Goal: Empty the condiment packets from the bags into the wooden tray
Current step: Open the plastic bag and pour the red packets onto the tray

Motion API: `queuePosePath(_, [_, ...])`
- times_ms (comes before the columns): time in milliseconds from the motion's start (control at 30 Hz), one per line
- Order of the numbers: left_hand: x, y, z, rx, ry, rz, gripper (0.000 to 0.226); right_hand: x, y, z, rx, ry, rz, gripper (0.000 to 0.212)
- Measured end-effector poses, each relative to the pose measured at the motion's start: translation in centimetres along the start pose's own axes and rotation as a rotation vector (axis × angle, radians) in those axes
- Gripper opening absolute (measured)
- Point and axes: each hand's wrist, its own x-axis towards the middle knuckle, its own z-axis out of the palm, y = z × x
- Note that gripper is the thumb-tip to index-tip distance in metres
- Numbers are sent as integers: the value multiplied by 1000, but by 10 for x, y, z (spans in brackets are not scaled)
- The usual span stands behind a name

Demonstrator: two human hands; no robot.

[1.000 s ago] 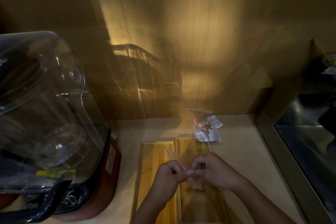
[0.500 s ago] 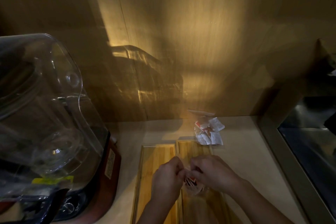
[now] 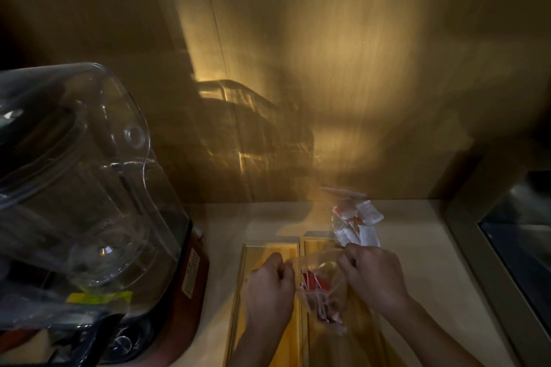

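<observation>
A clear plastic bag (image 3: 320, 286) with red and white condiment packets hangs between my two hands over the wooden tray (image 3: 259, 250). My left hand (image 3: 268, 286) pinches the bag's left top edge, and my right hand (image 3: 372, 274) pinches its right top edge, so the mouth is pulled apart. The tray has two long compartments, and the bag is above the right one. A second clear bag (image 3: 356, 222) of white and red packets lies on the counter just behind the tray's far right corner.
A large blender with a clear cover and red base (image 3: 89, 217) stands at the left, close to the tray. A wooden wall panel (image 3: 328, 68) rises behind the beige counter (image 3: 417, 247). A steel sink (image 3: 518, 247) borders the counter on the right.
My hands have moved apart, pulling the bag's mouth wider. The red packets inside have come into view between the hands.
</observation>
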Motion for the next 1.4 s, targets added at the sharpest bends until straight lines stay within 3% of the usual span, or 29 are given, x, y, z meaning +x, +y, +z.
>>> queuePosePath(200, [4,9,-7,47,5,-65,21,6,-5,-2,110,-64,82,47])
queuePosePath(333, [-11,28,-17,2,-151,6,30,10,-10,-3,198,-48,184,44])
queuePosePath(433, [-26,44,-8,160,-335,61,37,12,-15,-2,193,-73,225,38])
queuePosePath(567, [-23,41,4,357,-398,101,38,15,-9,-5,175,-142,233,33])
queuePosePath(667, [-22,30,10,371,-366,206,39,16,-4,-5,207,-174,201,9])
queuePosePath(733, [-23,23,13,328,-311,411,49,19,-1,-3,229,-247,154,46])
queuePosePath(767, [-22,22,12,322,-330,492,51,21,1,-3,194,-277,124,53])
queuePosePath(900, [-13,14,-6,385,-509,627,62,29,3,-13,-10,-316,-21,21])
queuePosePath(967, [-5,7,-19,382,-482,643,38,30,6,-23,-21,-357,-42,15])
queuePosePath(1033, [1,4,-29,327,-468,618,20,27,9,-35,9,-388,3,30])
queuePosePath(1200, [5,13,-52,226,-384,596,22,13,10,-66,88,-455,53,38])
queuePosePath(1400, [3,20,-52,262,-540,469,24,3,6,-79,107,-544,91,29])
